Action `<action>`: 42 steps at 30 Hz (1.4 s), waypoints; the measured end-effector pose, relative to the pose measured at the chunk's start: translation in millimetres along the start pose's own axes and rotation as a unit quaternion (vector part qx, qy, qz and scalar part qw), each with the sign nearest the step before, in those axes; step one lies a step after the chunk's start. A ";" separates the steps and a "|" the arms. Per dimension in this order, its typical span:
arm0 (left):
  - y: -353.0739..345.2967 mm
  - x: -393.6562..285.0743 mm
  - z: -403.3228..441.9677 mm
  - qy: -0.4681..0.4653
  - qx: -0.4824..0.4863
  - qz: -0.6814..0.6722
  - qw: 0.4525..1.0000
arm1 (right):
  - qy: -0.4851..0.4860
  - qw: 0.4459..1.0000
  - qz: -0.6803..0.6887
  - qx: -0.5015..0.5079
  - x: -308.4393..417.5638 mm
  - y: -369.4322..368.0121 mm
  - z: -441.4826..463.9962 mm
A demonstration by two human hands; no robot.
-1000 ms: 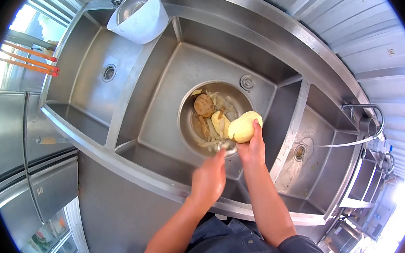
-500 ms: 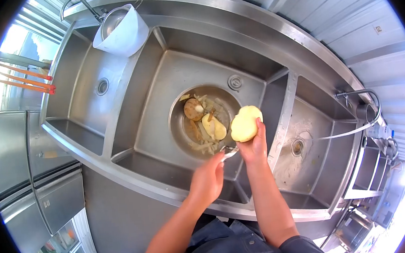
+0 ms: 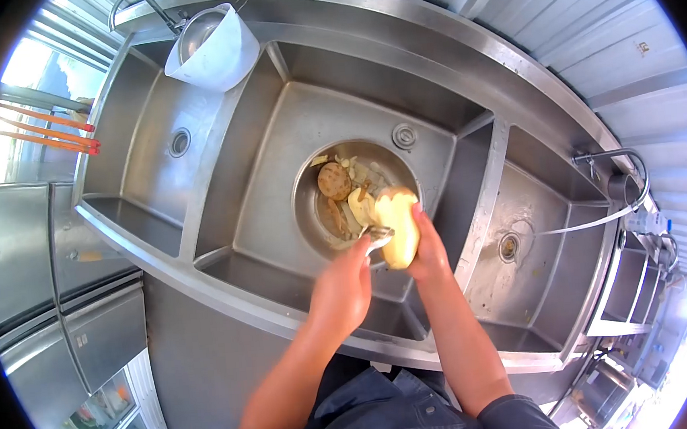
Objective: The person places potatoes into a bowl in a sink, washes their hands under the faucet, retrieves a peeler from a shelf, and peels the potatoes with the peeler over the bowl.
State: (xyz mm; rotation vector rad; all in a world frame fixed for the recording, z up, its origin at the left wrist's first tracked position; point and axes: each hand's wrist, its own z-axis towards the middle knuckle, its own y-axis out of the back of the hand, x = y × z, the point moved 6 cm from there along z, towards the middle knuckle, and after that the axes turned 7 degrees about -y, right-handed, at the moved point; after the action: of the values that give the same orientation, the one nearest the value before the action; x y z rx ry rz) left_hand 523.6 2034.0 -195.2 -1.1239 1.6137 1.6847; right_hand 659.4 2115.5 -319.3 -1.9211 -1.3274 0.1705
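Observation:
A large pale yellow peeled potato (image 3: 399,230) is gripped in my right hand (image 3: 430,249), upright over the right edge of a round metal bowl (image 3: 301,210). My left hand (image 3: 343,289) is closed round a metal peeler (image 3: 377,235), whose head touches the left side of the potato. In the bowl lie a brown unpeeled potato (image 3: 334,180), a smaller pale potato (image 3: 361,207) partly behind the held one, and several peel strips.
The bowl stands in the middle basin (image 3: 271,212) of a steel sink. A white container (image 3: 222,59) holding a metal bowl sits at the upper left. At the right basin is a tap (image 3: 638,163) with a white hose (image 3: 582,226). Orange-red rods (image 3: 55,136) stick out at far left.
My right hand has lowered the potato and turned it upright. My left hand has brought the peeler up against it. The whole view has shifted slightly.

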 end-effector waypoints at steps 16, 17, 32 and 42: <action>25.7 22.0 15.5 0.025 -0.013 -0.021 0.999 | 0.006 0.992 0.090 0.092 -27.2 -27.9 9.8; 19.7 20.1 -4.0 0.024 -0.016 -0.026 0.999 | 0.021 0.994 0.103 0.040 -24.0 -26.1 13.0; -1.7 24.0 -30.7 0.020 -0.011 0.007 1.000 | 0.128 0.980 0.122 -0.086 -8.9 -8.2 11.0; -4.9 14.0 -22.9 -0.025 -0.045 0.012 0.999 | 0.105 0.981 0.156 -0.051 -6.6 2.5 20.6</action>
State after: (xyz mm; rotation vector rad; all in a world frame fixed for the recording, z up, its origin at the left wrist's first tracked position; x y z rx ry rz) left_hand 525.2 2010.0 -208.1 -1.1002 1.5394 1.8021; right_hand 647.8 2120.2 -337.1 -2.1610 -0.9082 0.0522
